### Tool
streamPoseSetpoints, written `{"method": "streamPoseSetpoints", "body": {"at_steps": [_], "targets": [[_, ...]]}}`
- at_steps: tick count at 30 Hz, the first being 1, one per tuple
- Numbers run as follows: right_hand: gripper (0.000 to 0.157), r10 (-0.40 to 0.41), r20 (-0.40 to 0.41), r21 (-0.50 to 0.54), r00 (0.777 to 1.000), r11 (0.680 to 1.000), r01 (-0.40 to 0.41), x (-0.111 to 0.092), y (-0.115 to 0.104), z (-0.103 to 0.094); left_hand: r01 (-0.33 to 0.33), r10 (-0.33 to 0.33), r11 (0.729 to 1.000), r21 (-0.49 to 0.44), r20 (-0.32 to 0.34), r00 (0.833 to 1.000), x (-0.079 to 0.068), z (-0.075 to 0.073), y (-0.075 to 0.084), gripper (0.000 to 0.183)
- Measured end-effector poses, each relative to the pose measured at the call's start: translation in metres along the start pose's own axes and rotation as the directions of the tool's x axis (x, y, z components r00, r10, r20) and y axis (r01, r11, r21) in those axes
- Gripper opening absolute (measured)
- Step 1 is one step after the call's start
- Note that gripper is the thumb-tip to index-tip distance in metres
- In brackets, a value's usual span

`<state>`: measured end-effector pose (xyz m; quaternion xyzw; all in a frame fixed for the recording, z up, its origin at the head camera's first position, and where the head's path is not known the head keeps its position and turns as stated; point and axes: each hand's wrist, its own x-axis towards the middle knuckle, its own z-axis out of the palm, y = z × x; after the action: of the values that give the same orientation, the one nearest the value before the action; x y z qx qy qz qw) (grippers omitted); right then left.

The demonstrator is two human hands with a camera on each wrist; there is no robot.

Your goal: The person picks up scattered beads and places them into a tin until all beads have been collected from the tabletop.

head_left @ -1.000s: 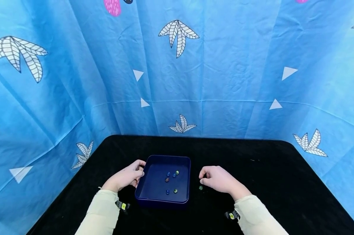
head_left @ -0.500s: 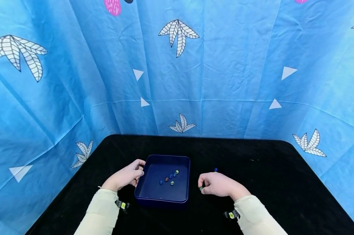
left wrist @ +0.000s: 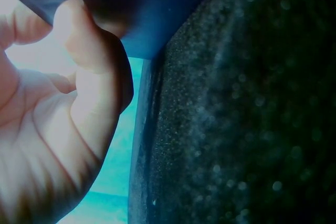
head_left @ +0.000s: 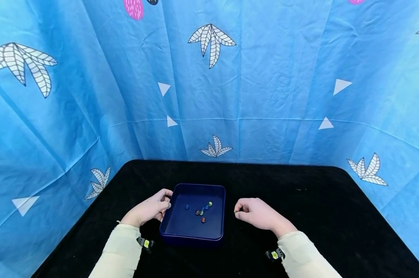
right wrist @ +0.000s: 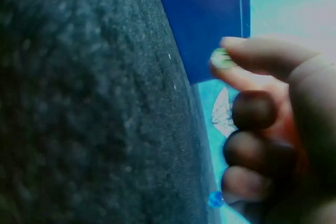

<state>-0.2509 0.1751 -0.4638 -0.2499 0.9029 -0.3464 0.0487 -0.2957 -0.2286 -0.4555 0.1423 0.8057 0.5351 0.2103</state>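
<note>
A square dark-blue tray [head_left: 192, 231] with raised walls sits on the black tabletop. My left hand [head_left: 150, 208] grips its left wall; in the left wrist view the bent fingers [left wrist: 94, 72] lie against the blue side. Inside the tray are several small glass marbles: a blue marble [head_left: 187, 207] stands apart, while a yellow-green marble [head_left: 210, 204] and a reddish-brown marble [head_left: 203, 219] are nearer the middle and right. To the right of the tray, my right hand [head_left: 259, 213] pinches a green-and-white marble [right wrist: 221, 58] between thumb and forefinger, its other fingers curled.
Past my right hand's curled fingers, another blue marble [right wrist: 215, 199] shows in the right wrist view; the hand hides it from the head view. The black cloth tabletop [head_left: 320, 216] reaches back to a patterned blue curtain [head_left: 272, 77], which also hangs along both sides.
My right hand came down to the green marble beside the tray, pinched it and lifted it slightly. Marbles inside the tray have rolled about. My left hand keeps its place.
</note>
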Motion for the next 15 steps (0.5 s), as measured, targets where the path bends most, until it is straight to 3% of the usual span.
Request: {"method": "streamPoseSetpoints", "body": {"at_steps": [6,15], "targets": [[0.007,0.027,-0.108,0.025,0.994,0.999,-0.025,0.004,-0.019,-0.004,-0.007,0.007,1.0,0.005,-0.005,1.0,0.001,0.0,0.003,0.051],[0.006,-0.057,-0.211,-0.02,0.976,0.998,0.054,0.016,-0.049,-0.005,0.007,-0.007,1.0,0.006,-0.009,1.0,0.0,0.001,-0.001,0.05]]}}
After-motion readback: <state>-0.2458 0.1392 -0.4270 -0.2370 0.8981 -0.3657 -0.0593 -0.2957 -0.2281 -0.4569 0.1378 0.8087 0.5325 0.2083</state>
